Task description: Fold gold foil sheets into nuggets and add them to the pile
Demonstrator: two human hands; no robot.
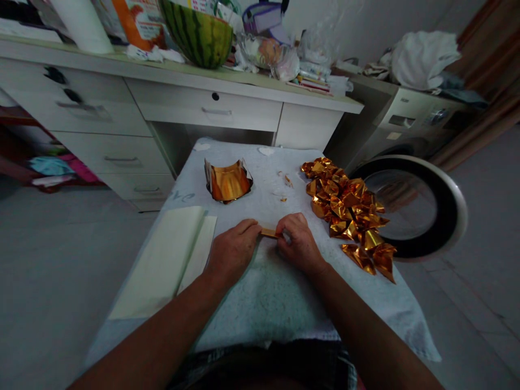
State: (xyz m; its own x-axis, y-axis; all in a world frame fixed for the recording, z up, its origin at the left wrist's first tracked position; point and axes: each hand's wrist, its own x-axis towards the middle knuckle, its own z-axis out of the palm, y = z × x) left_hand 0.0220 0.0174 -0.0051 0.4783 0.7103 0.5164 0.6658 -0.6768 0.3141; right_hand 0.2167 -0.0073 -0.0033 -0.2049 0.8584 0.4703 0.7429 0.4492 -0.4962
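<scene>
Between my two hands a narrow folded strip of gold paper (268, 232) lies level, just over the cloth. My left hand (238, 246) pinches its left end, fingers closed. At the other end, my right hand (298, 241) grips it between thumb and curled fingers. Beyond my left hand stands a curved stack of gold foil sheets (229, 182). Off to the right spreads a heap of folded gold foil pieces (345, 200). Pale yellow paper sheets (162, 260) lie beside my left forearm. The strip's ends are hidden by my fingers.
A light cloth (276, 292) covers the small table. Small gold scraps (288, 181) lie on it toward the back. Behind stands a white desk with drawers (211, 111), bearing a cut watermelon (199, 38). At right, a washing machine's round door (410, 206) hangs open near the heap.
</scene>
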